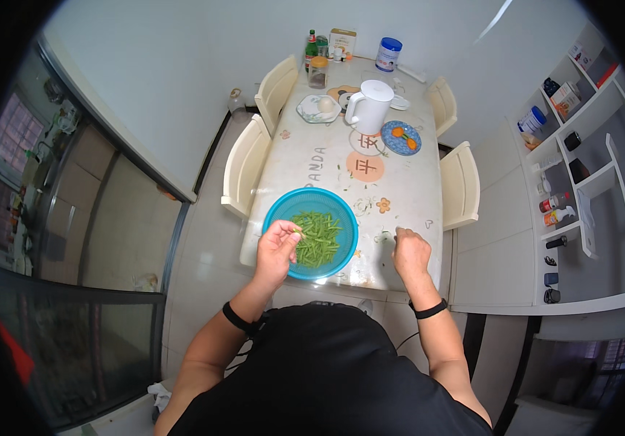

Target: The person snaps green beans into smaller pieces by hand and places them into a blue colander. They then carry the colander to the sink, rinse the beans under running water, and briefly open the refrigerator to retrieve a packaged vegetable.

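Note:
My left hand is over the left side of a teal plastic colander basket, its thumb and fingertips pinching a small piece of green bean. Many cut green bean pieces lie heaped inside the basket. To the right of the basket, my right hand hovers above or touches the tabletop, fingers curled; whether it holds something is hidden. Small green and pale scraps lie on the table near its fingertips and farther back.
Behind stand a white pitcher, a blue plate with orange pieces, a patterned plate with a round pale item, a brown-filled jar, a green bottle and a blue-lidded can. Cream chairs flank the table.

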Tool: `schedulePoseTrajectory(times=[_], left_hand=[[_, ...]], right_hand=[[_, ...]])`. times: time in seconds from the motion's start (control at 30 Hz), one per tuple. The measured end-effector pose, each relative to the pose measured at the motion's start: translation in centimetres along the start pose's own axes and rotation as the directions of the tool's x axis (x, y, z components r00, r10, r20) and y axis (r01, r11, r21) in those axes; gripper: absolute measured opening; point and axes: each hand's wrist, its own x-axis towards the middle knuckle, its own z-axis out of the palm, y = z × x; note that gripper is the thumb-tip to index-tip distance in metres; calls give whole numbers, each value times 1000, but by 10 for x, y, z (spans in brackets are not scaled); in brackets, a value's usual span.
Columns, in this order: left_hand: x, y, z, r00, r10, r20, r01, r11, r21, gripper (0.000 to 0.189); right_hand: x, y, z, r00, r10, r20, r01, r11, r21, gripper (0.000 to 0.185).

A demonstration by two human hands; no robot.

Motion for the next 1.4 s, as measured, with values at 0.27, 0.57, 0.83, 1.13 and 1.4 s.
schedulePoseTrajectory(times=[0.27,0.57,0.83,1.13,1.4], left_hand=[[-14,1,28,984,19,176,-55,978,202,7],[-18,18,32,937,132,323,-314,723,616,8],[-20,4,39,947,-130,294,-51,843,536,9],[0,-6,11,976,-181,125,177,983,39,8],[13,-42,-35,966,-254,-45,257,930,262,11]], right_hand=[[-2,-92,-58,987,-144,-69,150,693,705,14],[-3,-102,-63,973,-179,-144,222,572,790,10],[-5,-104,-57,992,-112,-62,106,454,884,11],[-20,-85,-40,981,-168,100,-2,504,864,5],[-21,-3,20,933,158,323,-329,738,590,35]])
